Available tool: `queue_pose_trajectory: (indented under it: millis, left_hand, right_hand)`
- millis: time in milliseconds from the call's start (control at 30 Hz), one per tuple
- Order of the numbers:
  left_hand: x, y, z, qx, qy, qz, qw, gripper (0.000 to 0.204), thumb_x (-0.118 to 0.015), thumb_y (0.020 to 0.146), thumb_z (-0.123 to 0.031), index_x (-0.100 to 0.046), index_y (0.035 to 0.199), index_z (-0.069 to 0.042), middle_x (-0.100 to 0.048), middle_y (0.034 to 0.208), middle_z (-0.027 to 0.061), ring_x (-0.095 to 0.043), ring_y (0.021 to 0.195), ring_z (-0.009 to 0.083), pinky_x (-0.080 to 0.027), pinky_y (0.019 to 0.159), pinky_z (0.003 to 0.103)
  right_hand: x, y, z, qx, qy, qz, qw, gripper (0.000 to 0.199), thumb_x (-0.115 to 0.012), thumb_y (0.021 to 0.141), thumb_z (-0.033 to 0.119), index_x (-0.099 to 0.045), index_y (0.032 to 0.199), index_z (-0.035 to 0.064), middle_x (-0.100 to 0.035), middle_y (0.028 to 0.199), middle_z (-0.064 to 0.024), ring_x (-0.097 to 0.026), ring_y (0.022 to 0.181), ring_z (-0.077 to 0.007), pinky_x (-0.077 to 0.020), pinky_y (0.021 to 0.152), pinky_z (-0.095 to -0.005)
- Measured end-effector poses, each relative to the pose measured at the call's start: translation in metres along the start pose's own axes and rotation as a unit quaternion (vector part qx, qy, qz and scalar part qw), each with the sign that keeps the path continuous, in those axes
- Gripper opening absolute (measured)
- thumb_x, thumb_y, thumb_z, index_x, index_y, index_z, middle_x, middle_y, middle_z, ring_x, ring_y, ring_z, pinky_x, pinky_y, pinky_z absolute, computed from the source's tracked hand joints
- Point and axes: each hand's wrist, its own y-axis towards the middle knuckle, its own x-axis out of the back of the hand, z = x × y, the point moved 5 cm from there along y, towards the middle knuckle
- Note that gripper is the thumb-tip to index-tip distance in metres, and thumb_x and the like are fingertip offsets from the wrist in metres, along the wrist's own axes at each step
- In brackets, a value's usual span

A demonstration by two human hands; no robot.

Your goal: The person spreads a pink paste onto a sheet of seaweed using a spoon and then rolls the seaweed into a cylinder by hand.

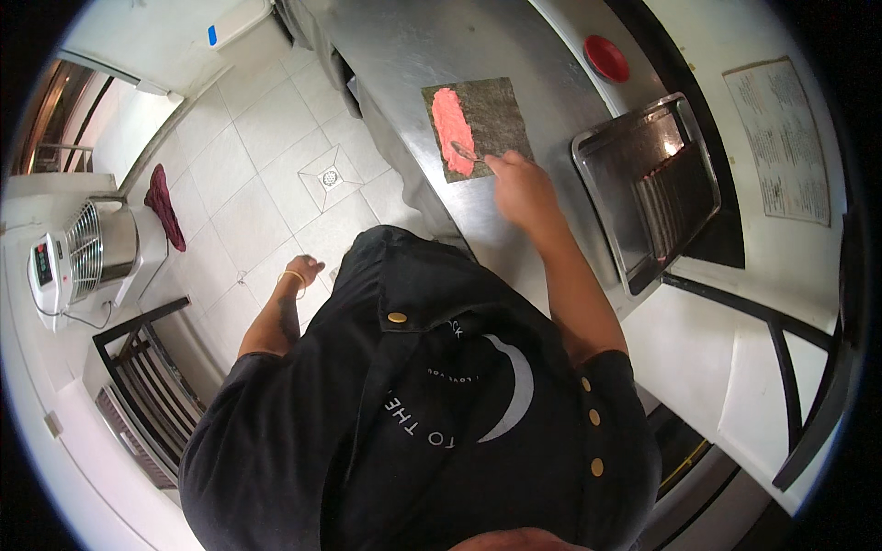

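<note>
A dark green nori sheet (501, 110) lies flat on the steel table (395, 41). Along its left side runs a thick strip of pink paste (450, 118), while the right part of the sheet is bare. My right hand (522, 188) is closed around the handle of a metal spoon (462, 150), whose bowl rests in the near end of the paste. Away from the table, my left hand (306, 268) hangs low over the tiled floor at my side. Its fingers are curled, no object shows in them, and a yellow band circles the wrist.
Right of the nori stands a metal tray (617, 156) holding a dark ridged stack (663, 207). A red bowl (606, 59) sits farther back. At the left are a white-and-steel mixer (101, 241) and a dark red cloth (165, 207). A drain (330, 178) marks the floor.
</note>
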Motion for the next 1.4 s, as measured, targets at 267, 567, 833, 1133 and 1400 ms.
queue_pose_trajectory:
  millis: [267, 567, 833, 1133, 1400]
  left_hand:
    - [-0.023, -0.033, -0.025, 0.013, -0.137, -0.044, 0.989, 0.057, -0.07, 0.095, -0.051, -0.072, 0.13, -0.006, -0.072, 0.132, 0.0213, -0.066, 0.127, 0.0369, -0.051, 0.109, 0.043]
    - [0.065, -0.018, -0.085, -0.048, -0.093, -0.104, 0.989, 0.055, -0.07, 0.097, -0.047, -0.071, 0.132, -0.005, -0.074, 0.126, 0.0207, -0.07, 0.119, 0.0385, -0.054, 0.105, 0.042]
    - [0.183, -0.061, -0.238, -0.285, -0.056, -0.334, 0.897, 0.03, -0.065, 0.1, -0.026, -0.075, 0.116, -0.003, -0.074, 0.113, 0.0196, -0.067, 0.11, 0.0394, -0.052, 0.1, 0.046]
    - [0.221, -0.066, -0.512, -0.535, 0.225, -0.125, 0.804, 0.041, -0.061, 0.089, -0.006, -0.075, 0.127, -0.013, -0.074, 0.125, 0.0157, -0.067, 0.119, 0.0366, -0.053, 0.104, 0.046]
    - [0.202, -0.051, -0.547, -0.431, 0.404, -0.041, 0.806, 0.05, -0.059, 0.087, -0.005, -0.074, 0.132, -0.02, -0.074, 0.129, 0.0142, -0.067, 0.125, 0.0336, -0.052, 0.107, 0.045]
  right_hand:
    - [0.019, 0.012, -0.019, 0.115, -0.027, 0.054, 0.992, 0.035, -0.054, 0.094, 0.01, -0.076, 0.122, 0.0122, -0.07, 0.105, -0.0148, -0.07, 0.097, -0.0391, -0.0558, 0.088, -0.05]
    - [0.021, 0.081, -0.031, 0.147, -0.003, 0.082, 0.986, 0.028, -0.059, 0.094, 0.017, -0.08, 0.112, 0.0104, -0.072, 0.1, -0.0157, -0.069, 0.096, -0.0394, -0.0551, 0.089, -0.05]
    - [0.027, 0.059, -0.076, 0.074, 0.142, -0.003, 0.987, 0.027, -0.062, 0.097, 0.013, -0.076, 0.118, 0.0064, -0.074, 0.103, -0.0203, -0.071, 0.097, -0.0398, -0.0553, 0.086, -0.0442]
    - [-0.016, 0.058, -0.078, 0.024, 0.188, -0.061, 0.98, 0.033, -0.058, 0.095, 0.011, -0.074, 0.122, 0.0035, -0.073, 0.106, -0.0269, -0.071, 0.097, -0.0444, -0.0558, 0.089, -0.0499]
    - [-0.014, 0.053, -0.062, 0.036, 0.171, -0.048, 0.983, 0.031, -0.058, 0.093, 0.007, -0.074, 0.12, 0.0017, -0.072, 0.106, -0.0272, -0.069, 0.098, -0.0465, -0.0556, 0.089, -0.0534]
